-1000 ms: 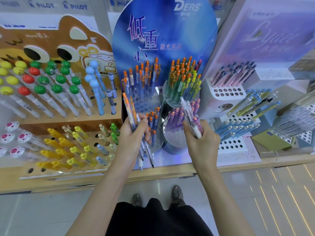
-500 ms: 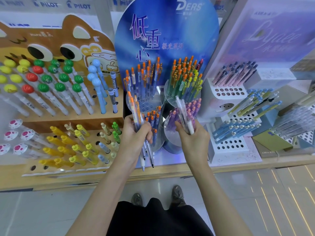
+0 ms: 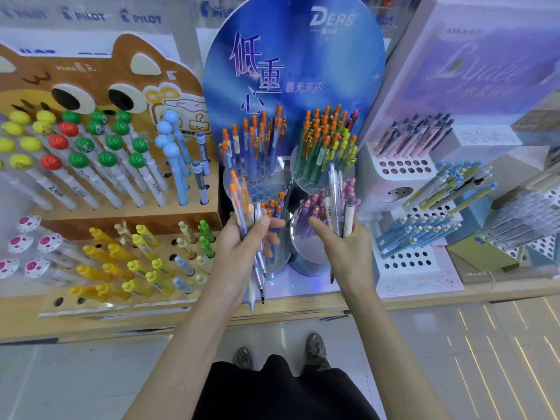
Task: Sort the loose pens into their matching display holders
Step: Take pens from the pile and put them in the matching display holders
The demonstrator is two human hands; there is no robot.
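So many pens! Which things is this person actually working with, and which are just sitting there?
In the job: left hand, gripping orange-topped pens; right hand, gripping pale pens; blue DERS display with round holders.
Just there for now: cat-shaped stand; white pegboard stand; shoes.

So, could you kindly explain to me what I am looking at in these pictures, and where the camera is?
There is no machine here: a person works with bare hands. The one camera sits on their head, looking forward and down, so you see their own arms and shoes. The left hand grips a bundle of orange-topped pens. The right hand holds a few pale pens. Ahead, on a wooden shelf, stand pen displays: a brown animal-faced display at the left, a blue stand with round holders in the middle, and a white holed holder at the right.
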